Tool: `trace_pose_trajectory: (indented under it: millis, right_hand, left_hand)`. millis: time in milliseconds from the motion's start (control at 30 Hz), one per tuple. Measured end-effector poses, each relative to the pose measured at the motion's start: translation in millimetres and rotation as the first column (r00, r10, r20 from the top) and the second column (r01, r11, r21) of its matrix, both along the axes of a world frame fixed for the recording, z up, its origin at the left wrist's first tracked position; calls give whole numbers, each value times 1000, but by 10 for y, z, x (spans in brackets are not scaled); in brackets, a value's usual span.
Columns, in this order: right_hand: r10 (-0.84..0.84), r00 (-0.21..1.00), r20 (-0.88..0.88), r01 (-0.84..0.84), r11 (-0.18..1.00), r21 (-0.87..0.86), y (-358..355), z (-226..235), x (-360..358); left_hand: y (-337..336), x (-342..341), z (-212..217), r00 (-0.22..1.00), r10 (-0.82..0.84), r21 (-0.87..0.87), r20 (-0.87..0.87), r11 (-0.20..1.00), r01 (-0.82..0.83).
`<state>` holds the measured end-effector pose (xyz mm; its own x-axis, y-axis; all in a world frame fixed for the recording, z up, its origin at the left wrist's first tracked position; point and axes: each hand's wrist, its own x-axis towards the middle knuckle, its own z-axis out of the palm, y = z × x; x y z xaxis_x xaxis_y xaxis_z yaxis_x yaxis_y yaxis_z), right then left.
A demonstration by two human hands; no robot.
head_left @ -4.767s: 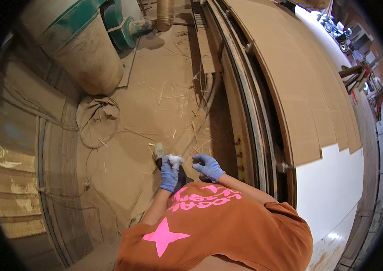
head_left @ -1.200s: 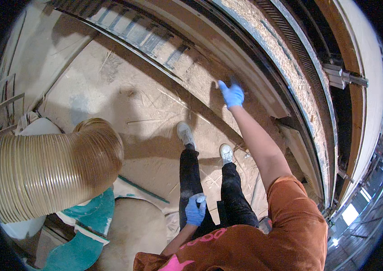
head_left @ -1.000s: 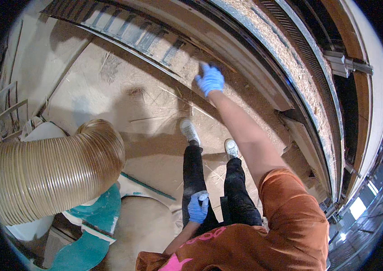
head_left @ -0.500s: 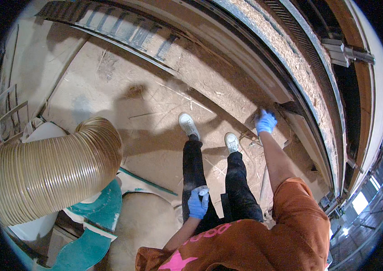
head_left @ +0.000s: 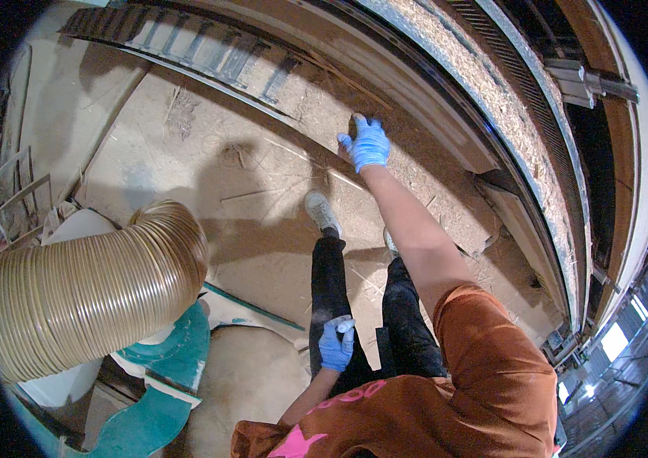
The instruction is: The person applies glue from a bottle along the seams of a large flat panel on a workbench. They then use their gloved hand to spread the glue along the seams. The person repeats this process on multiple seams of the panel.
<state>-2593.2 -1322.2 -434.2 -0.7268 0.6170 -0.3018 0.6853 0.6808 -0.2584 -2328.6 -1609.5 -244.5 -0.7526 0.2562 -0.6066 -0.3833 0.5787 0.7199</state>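
My right hand (head_left: 368,145), in a blue glove, reaches out over the sawdust-covered strip of floor (head_left: 328,114) beside the long machine. Its thumb stands apart from the fingers, and I see nothing held in it. Close to my body, my left hand (head_left: 335,347), also blue-gloved, is curled in front of my left thigh. Something pale shows at its fingertips; whether it is a small object or dust on the glove I cannot make out.
A thick ribbed hose (head_left: 87,286) runs in from the left above a green machine part (head_left: 156,420) and a pale rounded bag-like shape (head_left: 247,382). A metal-edged ledge (head_left: 209,72) crosses the floor ahead. Wood chips fill a long channel (head_left: 507,114) at right. Thin sticks litter the floor.
My right hand has swung left and farther out, from beside the machine's corner to above the dusty strip; its forearm now covers part of my right shoe. The left hand has stayed put.
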Motion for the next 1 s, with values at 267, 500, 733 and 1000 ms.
trace_pose_trajectory:
  millis: [267,500,733,1000]
  right_hand:
    - [-155,975,-157,91,930,-357,218,-453,-12]
    - [-646,761,-60,89,195,-977,308,635,2]
    - [-650,757,-72,-208,-134,-969,817,2597,79]
    - [-716,696,-52,-246,-170,-954,2030,4350,270]
  left_hand:
    - [-30,-61,4,1000,-20,10,1,1000,20]
    - [-48,-204,-38,999,-9,55,-45,998,12]
    - [445,-1306,440,977,28,261,-210,965,29]
    - [2189,-3908,1841,495,13,227,-869,899,375]
